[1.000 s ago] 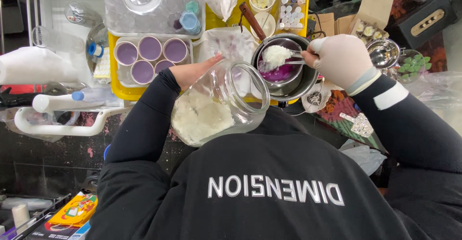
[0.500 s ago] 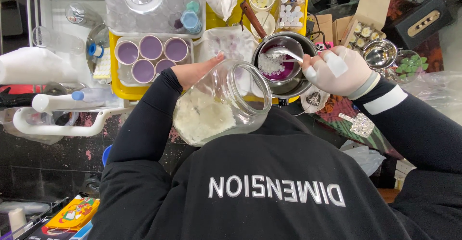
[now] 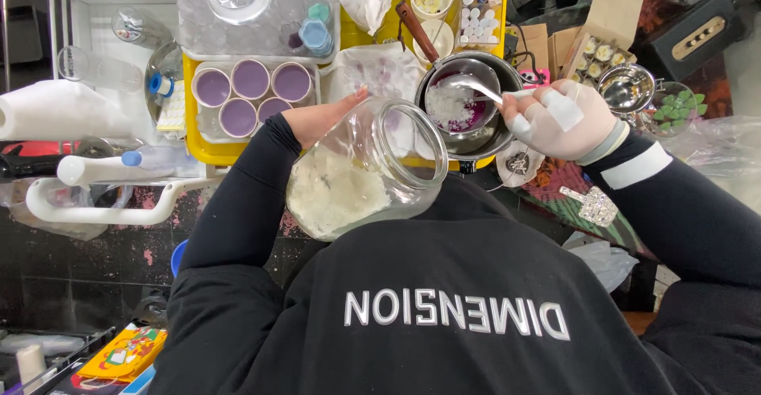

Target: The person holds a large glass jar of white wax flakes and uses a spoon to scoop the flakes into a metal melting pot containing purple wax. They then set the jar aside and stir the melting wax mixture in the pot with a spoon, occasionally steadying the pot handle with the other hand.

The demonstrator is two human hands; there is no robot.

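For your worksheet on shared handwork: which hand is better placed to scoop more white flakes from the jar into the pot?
The right hand: it already grips the spoon over the pot, while the left hand is busy tilting the glass jar.

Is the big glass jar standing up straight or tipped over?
Tipped. The glass jar leans with its open mouth toward the metal pot, steadied by the left hand; the white flakes lie heaped at its low end.
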